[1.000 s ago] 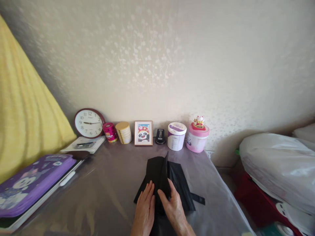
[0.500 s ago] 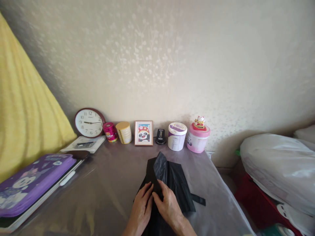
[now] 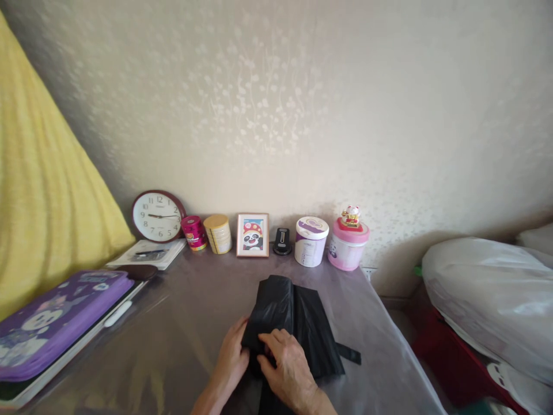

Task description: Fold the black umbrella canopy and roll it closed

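A black folded umbrella lies on the table, its thin panels spread out like a fan. Its short strap sticks out to the right. At the left edge of the cloth is my left hand, closed on a panel, with its fingertips partly hidden behind the fabric. My right hand rests on the near middle of the umbrella, fingers curled and pressing the cloth. The near end of the umbrella is partly covered by my right hand and forearm.
Along the wall stand a clock, a pink can, a yellow-lidded can, a panda picture frame, a black object and two tubs. A purple case lies left. White plastic bags are right.
The panel that stood upright between my hands now lies flat over the left side of the umbrella. My left hand has shifted left to its edge; my right hand has turned over the cloth.
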{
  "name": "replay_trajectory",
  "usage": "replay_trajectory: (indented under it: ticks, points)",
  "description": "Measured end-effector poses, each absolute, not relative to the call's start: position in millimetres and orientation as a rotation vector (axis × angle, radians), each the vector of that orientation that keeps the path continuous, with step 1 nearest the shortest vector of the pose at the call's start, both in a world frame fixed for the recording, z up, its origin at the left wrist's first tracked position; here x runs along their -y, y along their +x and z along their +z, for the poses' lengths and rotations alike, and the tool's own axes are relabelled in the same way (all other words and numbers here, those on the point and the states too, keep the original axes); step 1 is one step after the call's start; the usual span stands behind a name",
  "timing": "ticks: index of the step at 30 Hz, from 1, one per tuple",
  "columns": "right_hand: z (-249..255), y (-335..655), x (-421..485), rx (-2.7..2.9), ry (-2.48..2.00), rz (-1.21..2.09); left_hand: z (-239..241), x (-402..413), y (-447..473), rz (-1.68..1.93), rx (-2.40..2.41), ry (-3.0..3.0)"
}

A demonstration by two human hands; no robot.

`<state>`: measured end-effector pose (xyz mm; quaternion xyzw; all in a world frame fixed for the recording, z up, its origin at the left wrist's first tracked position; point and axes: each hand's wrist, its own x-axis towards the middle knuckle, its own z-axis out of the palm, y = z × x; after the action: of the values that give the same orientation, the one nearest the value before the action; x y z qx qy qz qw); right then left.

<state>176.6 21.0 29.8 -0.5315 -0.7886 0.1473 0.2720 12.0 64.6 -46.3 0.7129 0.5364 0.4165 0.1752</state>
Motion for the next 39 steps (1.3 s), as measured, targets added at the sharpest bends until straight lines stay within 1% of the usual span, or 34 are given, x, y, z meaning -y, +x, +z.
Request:
replay_trajectory:
  ticks: [5,7,10,13,16,21,28,33,36,39]
  points:
    - [31.1,173.7,-14.1,2.183,-1.415,0.346,3.4,-64.4,18.1,1.329,-1.562,1.975]
    - [24.9,171.3,-12.0,2.208,-1.399,0.295,19.5,-59.8,30.8,1.275,-1.455,2.065]
    - [10.8,169.3,-10.0,2.23,-1.342,0.198,31.1,-54.9,53.3,1.037,-1.219,2.215]
    - [2.2,170.9,-7.7,2.183,-1.291,0.189,31.0,-60.0,68.8,0.82,-1.107,2.248]
    - [6.3,174.3,-4.4,2.156,-1.293,0.244,25.2,-76.3,73.6,0.75,-1.101,2.275]
    - [19.9,176.9,-1.9,2.139,-1.244,0.318,7.8,-109.5,73.2,0.803,-1.227,2.339]
    - [19.1,178.7,-3.5,2.114,-1.205,0.286,-16.8,-134.3,54.1,0.964,-1.502,2.24]
    - [19.5,178.5,-2.5,2.134,-1.209,0.306,2.0,-107.2,45.7,1.035,-1.478,2.25]
    - [14.9,177.0,-2.0,2.118,-1.226,0.314,15.9,-77.5,53.8,0.947,-1.246,2.208]
    - [7.9,176.4,-1.5,2.108,-1.21,0.29,16.6,-56.1,60.5,0.865,-1.177,2.058]
